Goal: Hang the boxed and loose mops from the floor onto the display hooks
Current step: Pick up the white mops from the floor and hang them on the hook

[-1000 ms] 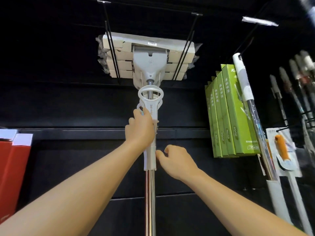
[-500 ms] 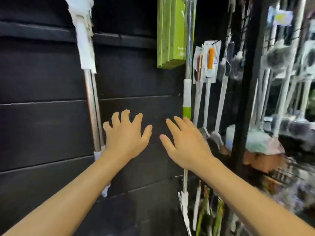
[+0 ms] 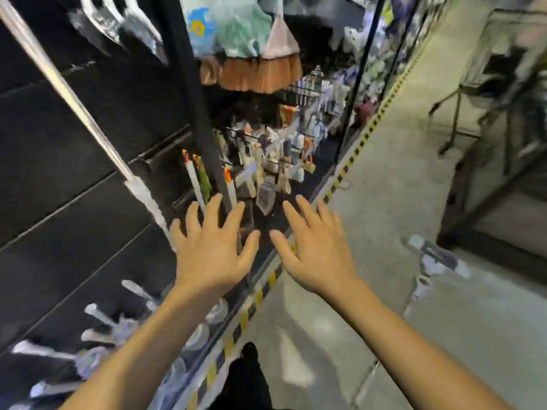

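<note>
Mop (image 3: pixel 426 261) lying on the concrete floor (image 3: pixel 370 321) to the right, beyond both hands, blurred, long axis apparently running from the near lower left to the pale head at the far upper right. Left hand (image 3: pixel 211 255) and right hand (image 3: pixel 318 255) empty, fingers spread, near the striped shelf edge (image 3: pixel 251 306) and well apart from it. Judged light, stiff and smooth along the pole: best taken mid-pole, head up; farther left, hung mop pole (image 3: pixel 68 93) leaning across the black panel (image 3: pixel 44 220).
</note>
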A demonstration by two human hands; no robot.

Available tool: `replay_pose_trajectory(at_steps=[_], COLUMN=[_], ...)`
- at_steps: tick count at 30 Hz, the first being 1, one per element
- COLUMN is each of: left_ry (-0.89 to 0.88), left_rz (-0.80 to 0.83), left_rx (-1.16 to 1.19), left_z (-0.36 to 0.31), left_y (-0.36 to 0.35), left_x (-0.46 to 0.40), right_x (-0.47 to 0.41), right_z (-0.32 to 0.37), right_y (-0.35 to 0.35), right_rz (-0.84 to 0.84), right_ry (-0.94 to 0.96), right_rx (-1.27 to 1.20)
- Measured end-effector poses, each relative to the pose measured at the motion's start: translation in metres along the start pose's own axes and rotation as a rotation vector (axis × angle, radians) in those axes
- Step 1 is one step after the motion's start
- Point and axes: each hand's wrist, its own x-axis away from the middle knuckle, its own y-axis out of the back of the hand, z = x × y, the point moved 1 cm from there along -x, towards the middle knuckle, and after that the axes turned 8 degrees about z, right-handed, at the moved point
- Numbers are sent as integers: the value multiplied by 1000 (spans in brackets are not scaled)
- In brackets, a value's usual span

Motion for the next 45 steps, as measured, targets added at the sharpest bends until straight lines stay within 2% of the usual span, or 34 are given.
replay_pose_trajectory(at_steps=[3, 12, 18, 22, 30, 34, 39, 41, 45], left_ry=[-128, -573, -849, -998, -1079, -1042, -1060, -1036, -954], left_rz=[73, 252, 334, 358, 396, 455, 409, 462, 546], left_rx=[-14, -49, -63, -125, -179, -183, -147, -185, -340], left_z=[-42, -159, -248, -307, -430, -501, -593, -623, -663], left_y=[-45, -122, -156, -181, -242, -286, -355, -389, -468], left_x=[-22, -125, -192, -220, -251, -267, -296, -303, -317], right_x=[9, 30, 32, 32, 32, 32, 18, 9, -6], right_z=[-52, -177, -231, -262, -372, -455, -576, -621, -694], right_y=[-21, -67, -72, -73, -75, -86, -106, -122, -164], right_rz=[44, -67, -83, -60, -74, -73, -65, -79, 50], right_ry=[-169, -681, -1044, -1208, -1332, -1331, -1284, -1249, -1241], right_rx=[-62, -210, -257, -306, -399, -457, -479, -441, -476])
